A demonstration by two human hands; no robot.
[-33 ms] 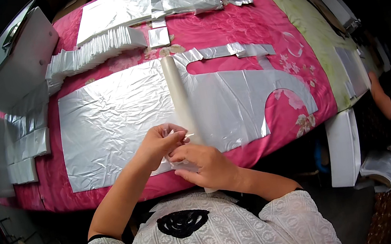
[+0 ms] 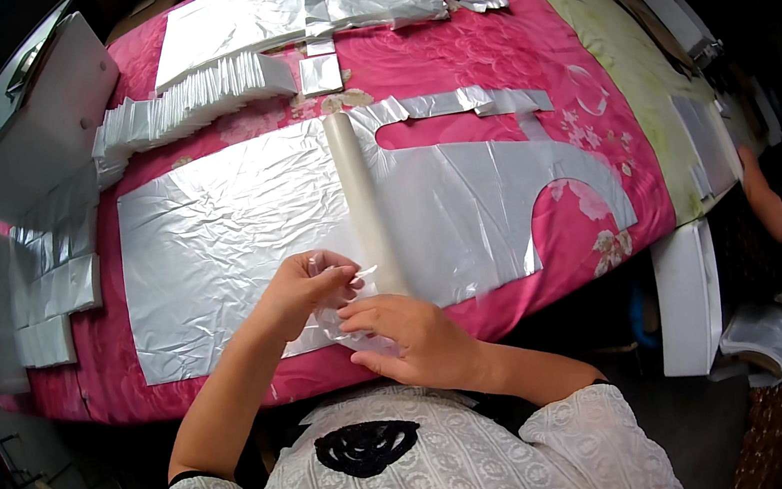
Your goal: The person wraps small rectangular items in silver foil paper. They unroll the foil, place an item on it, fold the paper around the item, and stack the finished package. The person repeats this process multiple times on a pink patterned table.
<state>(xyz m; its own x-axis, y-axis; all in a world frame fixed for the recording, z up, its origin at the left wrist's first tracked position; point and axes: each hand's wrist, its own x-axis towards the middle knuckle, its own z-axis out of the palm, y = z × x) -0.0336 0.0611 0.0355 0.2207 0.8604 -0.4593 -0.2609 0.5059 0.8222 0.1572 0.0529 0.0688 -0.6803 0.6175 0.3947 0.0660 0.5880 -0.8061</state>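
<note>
1. The pale beige roll (image 2: 362, 198) is laid crosswise over a silvery plastic apron (image 2: 230, 248); the wrinkled body of the apron is spread to the left of the roll, its cut-out end to the right.
2. A piece of clear plastic film (image 2: 331, 326) is held at the near part of the roll, just to its left.
3. The film is pinched between thumb and fingers of the left hand (image 2: 306, 285). Compared with the earlier frame, this hand has been shifted slightly leftward, away from the roll, and more film is exposed.
4. The right hand (image 2: 415, 337) is placed over the near part of the roll, fingers bent and thumb apart, film between them; whether it is gripped cannot be told.
5. Roll and apron are left essentially unmoved.
6. Beyond the roll, to its left, a row of folded white packets (image 2: 188, 103) is seen, likewise unchanged.
</note>
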